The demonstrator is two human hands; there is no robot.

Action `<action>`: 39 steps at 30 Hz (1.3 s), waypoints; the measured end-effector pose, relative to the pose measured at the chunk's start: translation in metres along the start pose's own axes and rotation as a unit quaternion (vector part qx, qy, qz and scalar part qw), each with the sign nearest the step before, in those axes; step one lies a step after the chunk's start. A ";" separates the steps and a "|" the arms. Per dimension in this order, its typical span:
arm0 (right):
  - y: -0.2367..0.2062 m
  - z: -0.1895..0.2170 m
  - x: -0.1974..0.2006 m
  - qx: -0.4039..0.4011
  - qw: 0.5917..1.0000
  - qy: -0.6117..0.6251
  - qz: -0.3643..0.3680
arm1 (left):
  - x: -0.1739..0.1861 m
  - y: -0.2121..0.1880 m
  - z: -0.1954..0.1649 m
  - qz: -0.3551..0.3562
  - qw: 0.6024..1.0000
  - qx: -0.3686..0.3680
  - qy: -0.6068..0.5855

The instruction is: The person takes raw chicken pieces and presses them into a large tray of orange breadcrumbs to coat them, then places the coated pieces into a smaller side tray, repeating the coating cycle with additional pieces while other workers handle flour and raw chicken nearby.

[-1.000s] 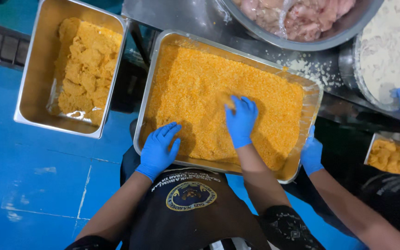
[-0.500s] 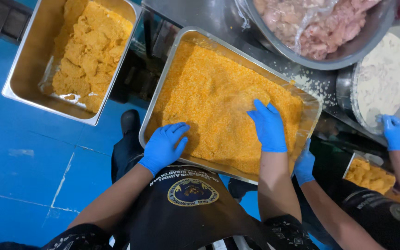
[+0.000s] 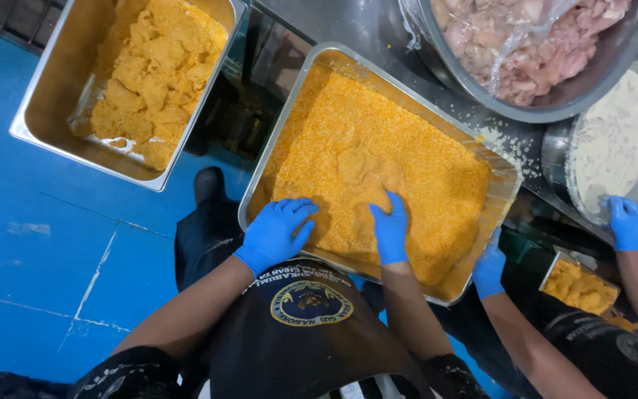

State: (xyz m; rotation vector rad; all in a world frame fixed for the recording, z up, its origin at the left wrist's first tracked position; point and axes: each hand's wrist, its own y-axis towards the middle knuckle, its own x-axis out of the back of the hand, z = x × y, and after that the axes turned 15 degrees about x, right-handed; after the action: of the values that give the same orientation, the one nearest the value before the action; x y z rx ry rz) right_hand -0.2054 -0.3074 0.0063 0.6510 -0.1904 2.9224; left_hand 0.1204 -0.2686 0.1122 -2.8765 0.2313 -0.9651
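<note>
A rectangular metal tray (image 3: 311,74) full of orange breadcrumbs (image 3: 415,170) lies in front of me. My left hand (image 3: 275,233), in a blue glove, rests spread on the crumbs at the tray's near edge. My right hand (image 3: 390,229), also gloved, digs its fingers into the crumbs beside a crumb-covered piece (image 3: 367,166) near the tray's middle. Whether the right hand grips anything under the crumbs is hidden.
A second metal tray (image 3: 53,111) at the left holds several breaded pieces (image 3: 149,81). A big metal bowl (image 3: 555,100) of raw meat and a bowl of white flour (image 3: 614,140) stand at the right. A co-worker's gloved hands (image 3: 490,270) (image 3: 627,222) work there. The floor (image 3: 31,244) is blue.
My right hand has drawn back toward the tray's near edge and pushed into the crumbs. My left hand has stayed at the near edge. The camera has shifted.
</note>
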 end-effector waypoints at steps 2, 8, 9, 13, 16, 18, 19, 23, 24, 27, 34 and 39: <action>0.005 -0.009 0.009 -0.010 0.999 0.021 0.040 | -0.001 0.000 0.001 0.001 1.000 -0.009 0.012; 0.040 0.035 -0.018 0.199 0.976 -0.066 0.057 | -0.004 0.001 0.000 0.014 0.999 -0.008 0.027; 0.043 0.050 -0.029 0.387 0.871 -0.285 0.104 | -0.004 0.001 0.000 0.016 0.999 -0.006 0.028; 0.049 0.093 -0.063 0.204 0.849 -0.424 0.242 | -0.002 0.001 -0.001 0.004 0.999 -0.021 0.030; 0.047 0.105 -0.074 0.220 0.842 -0.442 0.218 | -0.002 0.000 -0.002 0.005 0.999 -0.021 0.029; 0.046 0.105 -0.078 0.277 0.838 -0.388 0.266 | -0.002 0.000 -0.002 0.007 1.000 -0.018 0.017; 0.044 0.104 -0.080 0.275 0.839 -0.391 0.260 | -0.003 -0.001 -0.002 0.012 1.000 -0.016 0.021; 0.042 0.105 -0.087 0.270 0.827 -0.405 0.281 | -0.004 -0.002 -0.002 0.021 0.999 -0.008 0.033; 0.041 0.106 -0.087 0.272 0.819 -0.409 0.297 | -0.004 -0.002 -0.002 0.016 0.999 -0.007 0.035; 0.045 0.109 -0.081 0.267 0.838 -0.348 0.323 | -0.004 -0.003 -0.002 -0.001 0.999 -0.013 0.044; 0.059 0.096 -0.040 0.203 0.911 -0.340 0.111 | -0.007 -0.006 -0.002 -0.014 0.999 -0.003 0.049; 0.065 0.083 -0.001 0.090 0.989 0.103 0.059 | -0.007 -0.005 -0.002 0.003 0.999 -0.006 0.039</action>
State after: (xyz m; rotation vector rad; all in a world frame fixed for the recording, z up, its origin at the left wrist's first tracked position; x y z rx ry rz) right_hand -0.1810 -0.3841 0.0745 0.3667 0.0603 3.1203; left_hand 0.1140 -0.2622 0.1106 -2.8506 0.2521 -1.0785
